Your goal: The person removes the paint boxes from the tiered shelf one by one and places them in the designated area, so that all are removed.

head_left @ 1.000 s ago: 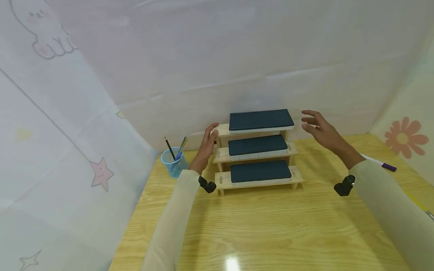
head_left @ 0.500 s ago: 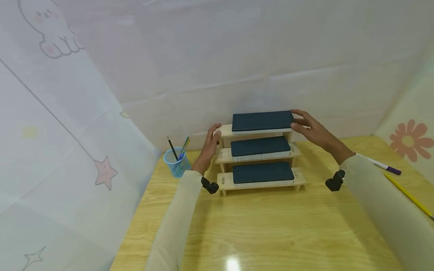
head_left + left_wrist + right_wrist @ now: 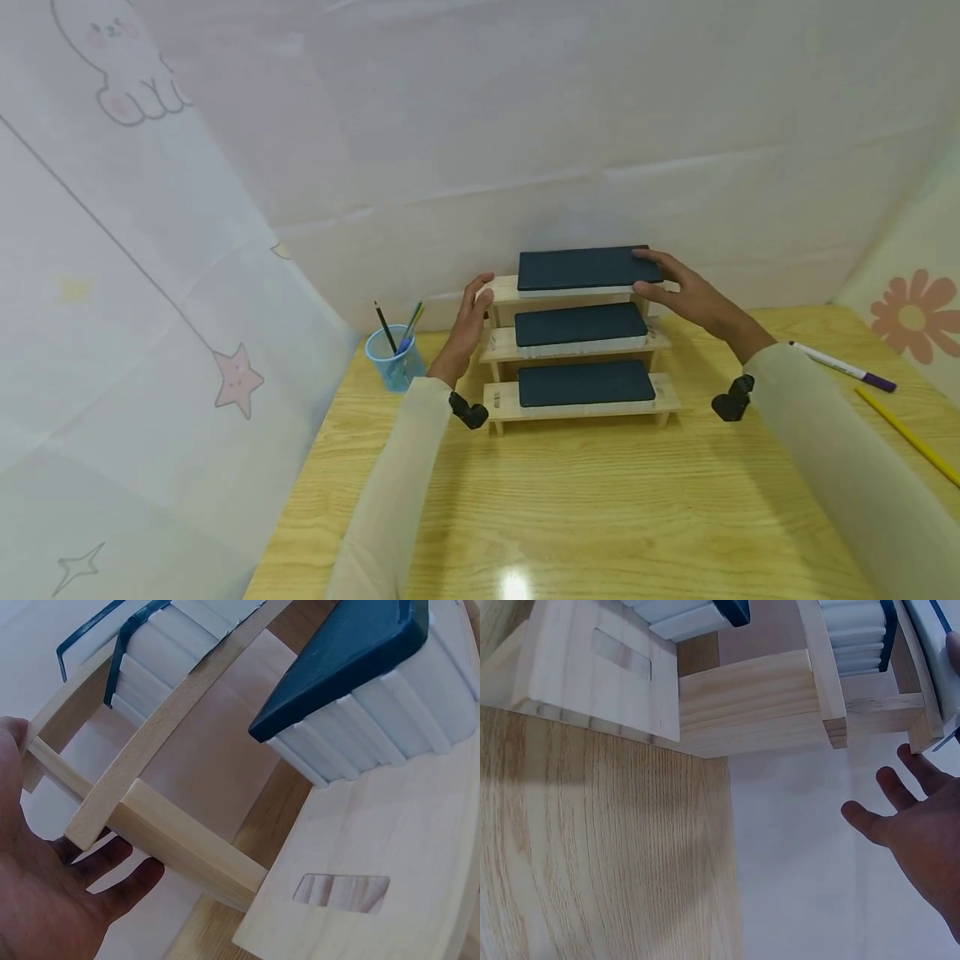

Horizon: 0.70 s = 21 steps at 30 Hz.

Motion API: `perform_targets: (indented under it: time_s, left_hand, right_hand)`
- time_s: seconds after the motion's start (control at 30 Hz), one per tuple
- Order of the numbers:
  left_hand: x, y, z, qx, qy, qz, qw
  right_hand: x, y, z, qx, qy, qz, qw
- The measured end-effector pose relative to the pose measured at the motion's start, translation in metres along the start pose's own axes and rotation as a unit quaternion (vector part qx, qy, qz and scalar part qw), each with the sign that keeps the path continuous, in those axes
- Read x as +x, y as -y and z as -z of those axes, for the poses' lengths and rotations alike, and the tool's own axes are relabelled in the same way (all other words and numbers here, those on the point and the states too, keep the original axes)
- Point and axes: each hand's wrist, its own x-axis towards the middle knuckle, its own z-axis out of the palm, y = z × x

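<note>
A three-tiered wooden shelf point(image 3: 664, 398) stands against the back wall. On its tiers lie a top box point(image 3: 577, 268), a middle box point(image 3: 581, 323) and a bottom box point(image 3: 585, 383), each with a dark blue lid and white ribbed sides. At the top tier's left end, my left hand point(image 3: 463, 329) holds the board's edge; in the left wrist view its lower fingers extend behind the side strut point(image 3: 195, 847). My right hand point(image 3: 693, 296) grips the right end of the top box, thumb at the front and forefinger on the lid. Its other fingers point(image 3: 896, 787) are spread below.
Left of the shelf stands a blue mesh cup point(image 3: 393, 367) with pencils and a pen. A white marker with a purple end point(image 3: 843, 365) and a yellow pencil point(image 3: 907, 435) lie on the wooden table point(image 3: 600, 508) at the right. Printed cloth walls surround it.
My right hand has come left from beside the top box onto its right end. My left hand stays at the shelf's left end. The view has shifted slightly.
</note>
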Motion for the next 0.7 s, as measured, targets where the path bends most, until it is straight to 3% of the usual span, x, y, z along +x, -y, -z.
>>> perform_targets:
  time_s: [0.2, 0.47, 0.7]
  left_hand:
    - [-0.002, 0.0, -0.001, 0.001, 0.002, 0.001, 1.0]
    - [0.002, 0.001, 0.001, 0.001, 0.01, 0.003, 1.0]
    - [0.012, 0.021, 0.004, 0.01, -0.01, -0.007, 0.9999]
  right_hand:
    - [-0.007, 0.015, -0.001, 0.01, -0.019, 0.016, 0.9997]
    - [0.003, 0.004, 0.003, -0.008, -0.072, 0.06, 0.9955]
    - [-0.003, 0.036, 0.002, 0.0, -0.075, 0.064, 0.9951]
